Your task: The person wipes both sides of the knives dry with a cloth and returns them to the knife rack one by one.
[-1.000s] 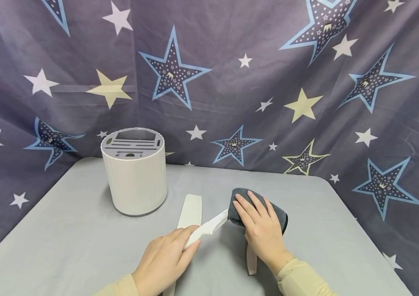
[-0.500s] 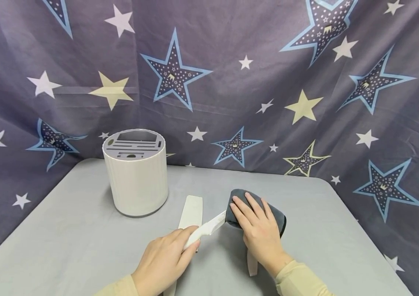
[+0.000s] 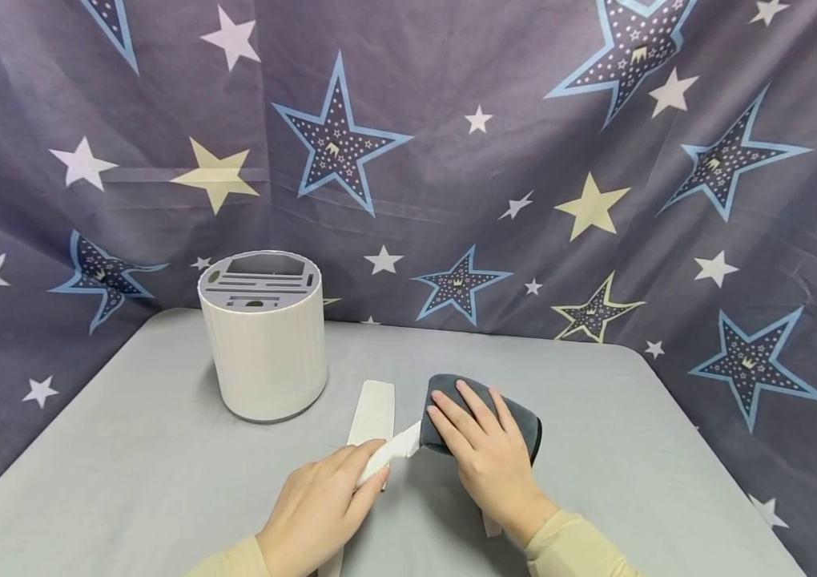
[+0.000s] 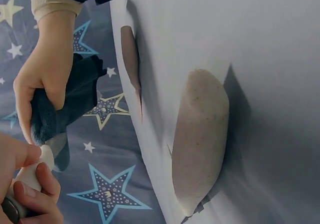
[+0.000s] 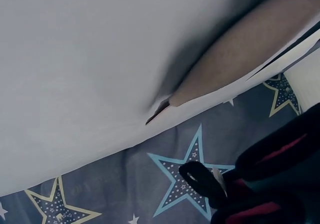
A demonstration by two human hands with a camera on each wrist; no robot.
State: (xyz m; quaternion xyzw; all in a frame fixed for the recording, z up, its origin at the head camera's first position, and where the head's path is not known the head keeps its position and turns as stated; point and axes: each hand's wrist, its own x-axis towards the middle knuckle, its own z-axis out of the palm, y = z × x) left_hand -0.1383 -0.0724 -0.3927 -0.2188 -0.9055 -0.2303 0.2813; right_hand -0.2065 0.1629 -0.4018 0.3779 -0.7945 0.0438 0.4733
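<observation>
In the head view my left hand (image 3: 318,505) grips the white handle of a knife (image 3: 387,458), its blade pointing right. A dark grey cloth (image 3: 524,417) with black edging wraps the blade and hides most of it. My right hand (image 3: 491,457) holds this cloth from above, fingers spread over it; in the left wrist view its thumb and fingers pinch the fabric (image 4: 82,87). A hanging loop (image 5: 200,181) and reddish lining show in the right wrist view. Below my left hand lies a broad white-bladed knife (image 3: 372,409), partly covered by the hand.
A white ribbed round knife block (image 3: 264,361) with a slotted grey top stands at the back left. Another knife lies under my right hand, its pale handle (image 3: 491,525) partly visible. The grey tabletop (image 3: 120,481) ends at a star-patterned curtain (image 3: 437,200).
My right hand and the cloth have slid left along the blade towards the handle, so less blade shows. My left hand stays in place on the handle.
</observation>
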